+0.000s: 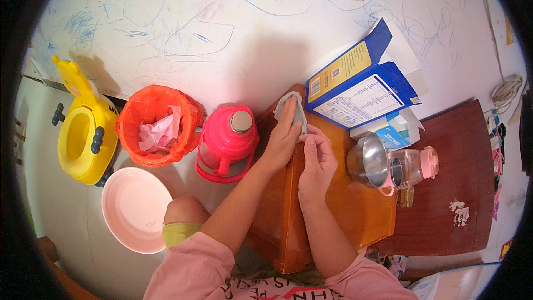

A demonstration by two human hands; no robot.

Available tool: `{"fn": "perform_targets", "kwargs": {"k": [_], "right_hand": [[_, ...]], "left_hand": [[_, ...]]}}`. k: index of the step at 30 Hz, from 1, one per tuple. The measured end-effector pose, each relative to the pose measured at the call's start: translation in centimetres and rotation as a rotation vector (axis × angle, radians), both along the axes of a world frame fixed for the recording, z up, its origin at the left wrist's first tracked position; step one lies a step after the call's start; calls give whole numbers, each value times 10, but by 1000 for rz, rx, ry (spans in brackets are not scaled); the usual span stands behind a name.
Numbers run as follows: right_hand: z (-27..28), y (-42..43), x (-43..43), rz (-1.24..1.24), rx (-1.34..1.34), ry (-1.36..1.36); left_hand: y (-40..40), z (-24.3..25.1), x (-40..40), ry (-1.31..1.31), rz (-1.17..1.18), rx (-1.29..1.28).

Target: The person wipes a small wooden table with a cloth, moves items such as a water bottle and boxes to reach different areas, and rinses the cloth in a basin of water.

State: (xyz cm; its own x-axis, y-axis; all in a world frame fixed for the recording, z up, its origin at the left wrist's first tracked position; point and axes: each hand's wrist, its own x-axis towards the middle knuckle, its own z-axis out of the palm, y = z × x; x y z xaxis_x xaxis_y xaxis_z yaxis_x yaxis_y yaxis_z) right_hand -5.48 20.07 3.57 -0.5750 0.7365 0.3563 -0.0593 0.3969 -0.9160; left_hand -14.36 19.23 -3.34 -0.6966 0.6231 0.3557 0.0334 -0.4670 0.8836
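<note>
A grey cloth (298, 109) lies over the far corner of a wooden cabinet (333, 212). My left hand (285, 133) presses flat on the cloth with its fingers stretched toward the wall. Close beside it, my right hand (318, 162) pinches the cloth's near edge between thumb and fingers. Just right of the cloth stands a blue cardboard box (362, 96) with printed panels and its top flaps raised. A pink thermos flask (227, 146) with a beige stopper stands on the floor, left of the cabinet.
Right of my hands are a steel bowl (368, 160), a clear bottle with a pink lid (429, 162) and a light-blue packet (392, 136). On the left are a red-bagged bin (158, 156), a pink basin (135, 212) and a yellow child's potty (85, 141). A scribbled wall (266, 21) rises behind.
</note>
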Motion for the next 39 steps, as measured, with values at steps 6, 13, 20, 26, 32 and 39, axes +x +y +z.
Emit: {"fn": "perform_targets", "kwargs": {"k": [6, 13, 20, 26, 32, 39], "right_hand": [[4, -2, 3, -45, 13, -74], [13, -4, 4, 116, 237, -183], [22, -7, 9, 560, 54, -253], [23, -10, 15, 551, -364, -75], [11, 3, 15, 602, -614, 149], [26, -11, 12, 613, -436, 29]], "left_hand": [[-47, 6, 20, -618, -104, 279], [-114, 46, 21, -519, -344, 355], [-150, 74, 5, -286, -217, -277], [-164, 91, -7, -194, 3, -343], [-166, 93, -4, -241, 66, -307], [-165, 102, 4, -277, 80, -286]]}}
